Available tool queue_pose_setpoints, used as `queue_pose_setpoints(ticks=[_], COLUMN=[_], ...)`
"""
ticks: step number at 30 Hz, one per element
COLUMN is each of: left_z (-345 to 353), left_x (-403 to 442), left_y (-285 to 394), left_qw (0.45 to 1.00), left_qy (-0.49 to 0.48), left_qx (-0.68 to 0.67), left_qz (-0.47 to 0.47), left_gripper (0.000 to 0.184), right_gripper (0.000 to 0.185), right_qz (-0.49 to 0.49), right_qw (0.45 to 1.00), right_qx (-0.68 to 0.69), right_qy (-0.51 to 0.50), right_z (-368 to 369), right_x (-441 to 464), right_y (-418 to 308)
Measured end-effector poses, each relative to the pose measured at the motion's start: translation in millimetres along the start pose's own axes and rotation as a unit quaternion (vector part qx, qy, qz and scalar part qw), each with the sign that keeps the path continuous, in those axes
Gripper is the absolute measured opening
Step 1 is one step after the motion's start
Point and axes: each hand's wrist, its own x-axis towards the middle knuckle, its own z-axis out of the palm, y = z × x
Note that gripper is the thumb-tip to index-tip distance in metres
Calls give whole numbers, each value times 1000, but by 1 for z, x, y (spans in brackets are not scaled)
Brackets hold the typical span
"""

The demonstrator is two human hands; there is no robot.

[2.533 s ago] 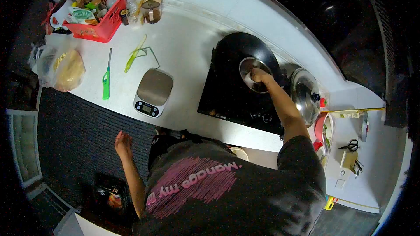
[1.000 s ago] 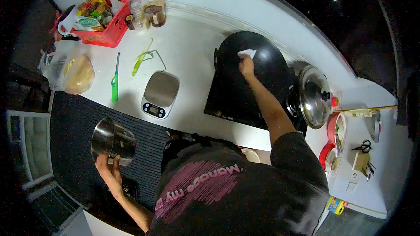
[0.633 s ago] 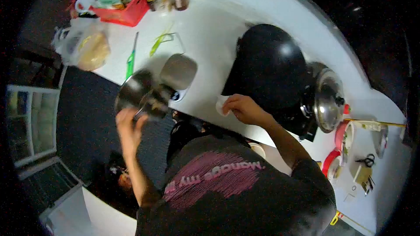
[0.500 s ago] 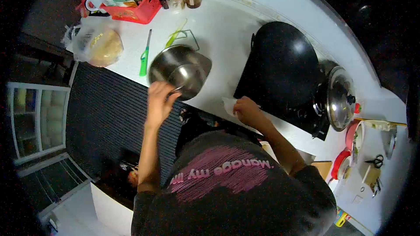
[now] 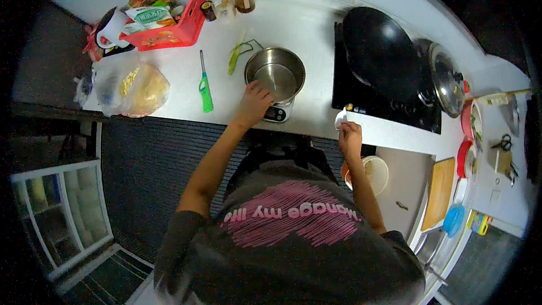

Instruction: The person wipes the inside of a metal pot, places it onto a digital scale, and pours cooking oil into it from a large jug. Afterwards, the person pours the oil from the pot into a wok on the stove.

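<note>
A steel pot [image 5: 288, 76] stands upright on a small kitchen scale [image 5: 276, 114] near the counter's front edge. My left hand [image 5: 255, 104] is at the pot's near left rim, its fingers curled over the edge. Inside, the pot shows bare shiny metal. Over the counter edge to the right, my right hand [image 5: 350, 134] pinches a thin white piece of paper or tissue [image 5: 340, 117]. Left of the pot lie a green leafy stalk [image 5: 233, 61] and a green-handled lighter [image 5: 205, 91]. A wire rack [image 5: 248, 46] shows partly behind the pot.
A black wok [image 5: 378, 51] sits on the black stove [image 5: 351, 87], with a glass lid [image 5: 446, 82] at its right. At the left are a red basket [image 5: 186, 35] of bottles and packets and a plastic bag [image 5: 148, 87] of pale food. A white bucket [image 5: 377, 175] stands below the counter.
The pot has gone from tilted in my left hand to upright on the scale. My right hand still holds the white piece. The view has shifted.
</note>
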Motion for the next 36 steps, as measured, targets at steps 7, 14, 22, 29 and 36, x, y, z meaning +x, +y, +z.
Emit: queue_pose_setpoints(ticks=[7, 14, 22, 29, 36], left_z=[-8, -21, -72, 8, -90], left_x=[-5, -9, -111, -525, -753], left_y=[1, 8, 35, 128, 358], left_qw=[998, 975, 913, 645, 416], left_qy=[-39, -17, 150, 253, -57], left_qx=[-52, -219, -258, -240, -130], left_qz=[10, -28, -280, -680, -898], left_gripper=[30, 44, 31, 25, 27], right_gripper=[21, 28, 61, 44, 40], right_qz=[104, 111, 2, -154, -146], right_qw=[994, 993, 992, 986, 976], right_qx=[26, 40, -88, 59, 83], right_qy=[-3, -11, 94, 26, -140], right_z=[20, 63, 78, 128, 155], right_x=[-11, 26, 32, -79, -187], right_y=[-38, -47, -73, -101, -165])
